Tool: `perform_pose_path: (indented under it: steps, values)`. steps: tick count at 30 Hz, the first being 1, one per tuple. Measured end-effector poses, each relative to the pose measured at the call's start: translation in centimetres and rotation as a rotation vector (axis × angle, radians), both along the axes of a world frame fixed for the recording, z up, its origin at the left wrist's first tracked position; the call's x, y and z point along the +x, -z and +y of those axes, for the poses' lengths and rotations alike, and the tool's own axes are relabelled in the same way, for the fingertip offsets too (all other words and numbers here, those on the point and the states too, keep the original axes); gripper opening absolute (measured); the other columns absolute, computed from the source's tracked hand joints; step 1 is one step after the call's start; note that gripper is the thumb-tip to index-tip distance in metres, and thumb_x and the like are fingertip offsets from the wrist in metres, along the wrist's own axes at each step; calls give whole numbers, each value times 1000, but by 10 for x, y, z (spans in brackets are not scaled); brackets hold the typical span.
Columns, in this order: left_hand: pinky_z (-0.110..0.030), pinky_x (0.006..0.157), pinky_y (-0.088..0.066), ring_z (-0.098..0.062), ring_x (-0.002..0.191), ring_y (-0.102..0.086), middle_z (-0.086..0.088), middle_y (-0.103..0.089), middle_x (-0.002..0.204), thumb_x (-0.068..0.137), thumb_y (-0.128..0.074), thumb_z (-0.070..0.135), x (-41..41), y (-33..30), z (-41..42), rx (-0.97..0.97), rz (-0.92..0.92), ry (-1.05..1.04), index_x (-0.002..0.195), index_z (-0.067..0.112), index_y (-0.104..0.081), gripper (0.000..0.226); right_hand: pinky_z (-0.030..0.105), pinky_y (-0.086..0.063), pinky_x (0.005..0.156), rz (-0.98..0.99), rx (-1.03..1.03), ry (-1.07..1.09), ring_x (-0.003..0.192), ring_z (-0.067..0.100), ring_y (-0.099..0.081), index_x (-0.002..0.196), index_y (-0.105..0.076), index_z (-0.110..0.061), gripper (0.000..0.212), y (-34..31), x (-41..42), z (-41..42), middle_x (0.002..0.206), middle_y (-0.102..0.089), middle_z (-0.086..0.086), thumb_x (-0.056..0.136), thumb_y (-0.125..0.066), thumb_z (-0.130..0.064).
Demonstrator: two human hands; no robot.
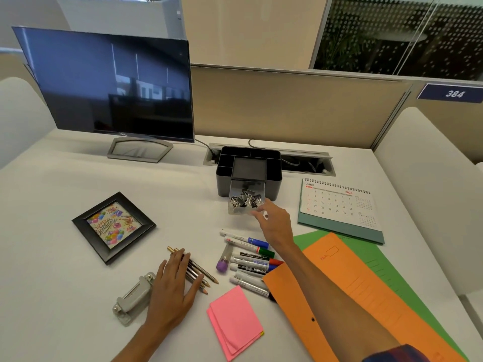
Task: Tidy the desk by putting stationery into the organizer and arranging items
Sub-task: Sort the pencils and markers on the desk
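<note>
A person is reaching their right hand (pixel 274 223) out to the clear little drawer (pixel 244 202) full of black clips (pixel 245 198), which is sticking out of the front of the black organizer (pixel 248 169) at 12 o'clock on the desk (pixel 65 184), and the fingertips are touching the drawer's front corner with the fingers a little spread. Their left hand (pixel 173 286) is lying flat with straight fingers on the pencils (pixel 198 273) at 7 o'clock. The markers (pixel 251 259) are lying between the two hands, with the pink sticky notes (pixel 235 320) at 6 o'clock.
</note>
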State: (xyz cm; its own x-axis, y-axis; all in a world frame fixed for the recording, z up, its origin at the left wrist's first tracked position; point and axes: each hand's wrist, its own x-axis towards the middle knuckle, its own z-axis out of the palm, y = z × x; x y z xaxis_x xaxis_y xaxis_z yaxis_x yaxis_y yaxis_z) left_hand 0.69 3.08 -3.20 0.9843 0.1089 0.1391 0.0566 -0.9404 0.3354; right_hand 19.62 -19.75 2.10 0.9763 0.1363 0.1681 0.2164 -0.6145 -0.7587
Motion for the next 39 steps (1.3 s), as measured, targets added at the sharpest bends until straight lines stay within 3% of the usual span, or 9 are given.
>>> perform_pose_path:
  steps: [2,6,13,16,19,23,27,34,39]
  values:
    - [-38,116,-17,-26,135,-41,-11,-45,146,95,-27,61,-6,3,0,6,15,5,139,8,-46,72,43,-52,95,2,9,11,126,20,-55,95,-73,-16,19,1,-1,0,137,-57,8,91,-64,-33]
    - [-43,115,-22,-26,134,-42,-12,-47,144,92,-37,57,-15,4,-1,43,-12,5,137,5,-48,69,40,-53,91,-7,13,22,124,21,-56,93,-71,-16,17,0,2,2,133,-60,10,91,-64,-31]
    - [-41,99,-39,-31,107,-59,-12,-63,115,95,-33,50,-29,6,-4,50,-113,-30,114,5,-64,59,23,-39,66,-116,-154,82,88,18,-65,102,-68,-15,26,-11,17,8,112,-64,-3,90,-65,-38]
    - [-39,98,-38,-30,106,-59,-11,-64,115,96,-31,50,-30,5,-5,45,-109,-31,115,5,-64,60,24,-43,59,-193,-239,107,80,14,-60,110,-60,-16,42,-11,26,12,111,-58,-1,80,-76,-41]
    - [-39,102,-34,-29,112,-56,-11,-62,119,96,-26,51,-30,1,-7,46,-79,-45,117,5,-63,62,33,-52,77,-296,-315,139,99,22,-59,124,-56,-14,61,-13,35,15,122,-56,7,73,-83,-35]
    - [-40,109,-27,-29,120,-54,-11,-59,128,96,-21,54,-29,2,-7,45,7,-63,125,6,-59,68,46,-33,106,-254,-400,123,132,27,-43,139,-50,-16,65,-14,50,14,143,-48,8,82,-74,-36]
    - [-32,114,-15,-28,124,-53,-11,-58,132,96,-20,56,-29,0,-7,29,64,-71,128,7,-58,70,41,-23,109,-236,-439,84,130,21,-43,131,-58,-19,50,-19,61,12,136,-54,3,87,-69,-38]
    - [-37,111,-22,-28,124,-53,-10,-58,131,95,-18,56,-28,1,-7,31,72,-77,128,8,-58,70,38,-33,98,-233,-438,144,106,21,-53,107,-64,-18,31,-23,79,20,115,-57,3,86,-70,-40]
    - [-32,114,-13,-28,124,-52,-10,-58,132,96,-18,55,-27,-1,-7,36,104,-78,129,8,-57,69,36,-35,90,-203,-389,187,97,20,-53,99,-62,-17,26,-22,86,24,107,-57,3,86,-71,-37]
